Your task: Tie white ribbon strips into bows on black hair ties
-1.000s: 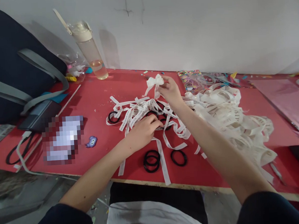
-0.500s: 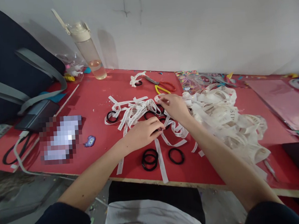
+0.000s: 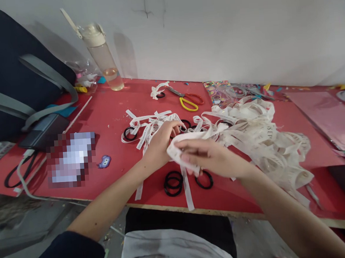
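Observation:
My right hand (image 3: 212, 155) is closed on a white printed ribbon (image 3: 175, 151), which loops over the fingers above the table's near half. A length of it runs back towards the big ribbon heap (image 3: 263, 135) on the right. Just left of it, my left hand (image 3: 161, 143) has its fingers curled; the ribbon and the right hand partly cover them, so what they hold is hidden. Behind the left hand lies a tangle of ribbon strips (image 3: 143, 132) with black hair ties (image 3: 129, 134) among it. Stacked black hair ties (image 3: 173, 183) and a single hair tie (image 3: 204, 180) lie near the front edge.
Scissors (image 3: 188, 100) with red and yellow handles lie at the back, beside a ribbon bow on a hair tie (image 3: 158, 93). A water bottle (image 3: 105, 63), a dark bag (image 3: 17, 72), a phone (image 3: 73, 156) and a purple trinket (image 3: 104, 161) are on the left. Pink sheets (image 3: 320, 116) lie right.
My right hand has come from the ribbon tangle towards me, drawing a ribbon with it. My left hand has shifted slightly up and left, its fingers now partly behind that ribbon.

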{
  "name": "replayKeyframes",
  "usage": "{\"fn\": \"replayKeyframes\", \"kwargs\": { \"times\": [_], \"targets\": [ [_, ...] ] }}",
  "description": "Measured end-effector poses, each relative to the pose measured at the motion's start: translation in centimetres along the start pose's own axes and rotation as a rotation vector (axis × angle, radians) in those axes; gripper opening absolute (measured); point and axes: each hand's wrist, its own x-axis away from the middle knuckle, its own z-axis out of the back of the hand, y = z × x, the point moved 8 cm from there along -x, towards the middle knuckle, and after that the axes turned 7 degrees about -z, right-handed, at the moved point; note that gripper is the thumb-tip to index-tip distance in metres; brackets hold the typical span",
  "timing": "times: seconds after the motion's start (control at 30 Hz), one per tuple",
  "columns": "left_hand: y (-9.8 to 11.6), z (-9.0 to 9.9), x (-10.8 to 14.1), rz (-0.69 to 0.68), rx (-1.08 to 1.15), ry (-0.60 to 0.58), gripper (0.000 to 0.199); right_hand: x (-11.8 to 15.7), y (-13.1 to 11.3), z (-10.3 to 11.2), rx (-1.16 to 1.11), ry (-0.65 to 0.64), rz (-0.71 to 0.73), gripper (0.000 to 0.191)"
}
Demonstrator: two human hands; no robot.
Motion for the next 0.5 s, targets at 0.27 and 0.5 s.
{"fn": "replayKeyframes", "kwargs": {
  "times": [0.27, 0.5],
  "targets": [
    [-2.2, -1.4, 0.8, 0.364, 0.414, -0.068, 0.039, 2.4, 1.3, -6.8, 0.23, -0.564, -0.065, 0.012],
    [0.0, -0.4, 0.3, 0.129, 0.543, -0.007, 0.042, -0.5, 5.1, 1.3, -0.386, 0.182, -0.16, 0.044]
  ]
}}
